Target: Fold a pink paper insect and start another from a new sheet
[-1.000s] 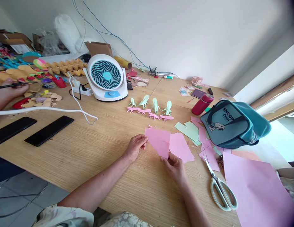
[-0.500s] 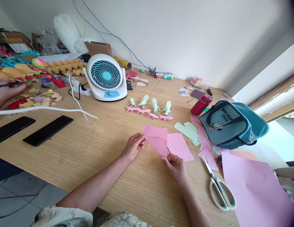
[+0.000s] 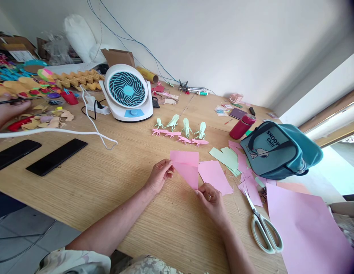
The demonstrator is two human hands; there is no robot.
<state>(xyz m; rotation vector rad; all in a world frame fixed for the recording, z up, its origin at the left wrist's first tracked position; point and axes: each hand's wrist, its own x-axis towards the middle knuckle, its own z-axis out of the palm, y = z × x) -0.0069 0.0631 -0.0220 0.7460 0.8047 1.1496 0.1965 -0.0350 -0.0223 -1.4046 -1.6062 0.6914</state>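
Between my hands is a folded piece of pink paper [image 3: 187, 167], with a slanted lower-left edge and a crease across it. My left hand [image 3: 159, 176] pinches its left corner between thumb and fingers. At the bottom tip, my right hand [image 3: 211, 201] grips the paper the same way. Another pink paper sheet [image 3: 215, 176] lies flat just to the right, partly behind the folded one. Beyond my hands stand several light green paper figures [image 3: 186, 128], with a row of pink paper figures [image 3: 184, 140] in front of them.
White-handled scissors [image 3: 265, 232] lie right of my right arm, beside a large pink sheet [image 3: 305, 228]. Further right are a teal bag [image 3: 276, 152] and a red bottle [image 3: 242, 126]. A fan [image 3: 127, 91] and a black phone [image 3: 57, 156] are left. Another person's hand [image 3: 11, 108] holds something dark.
The folded pink paper has shifted slightly left in view, with both hands keeping their pinch on it. Everything else looks the same.
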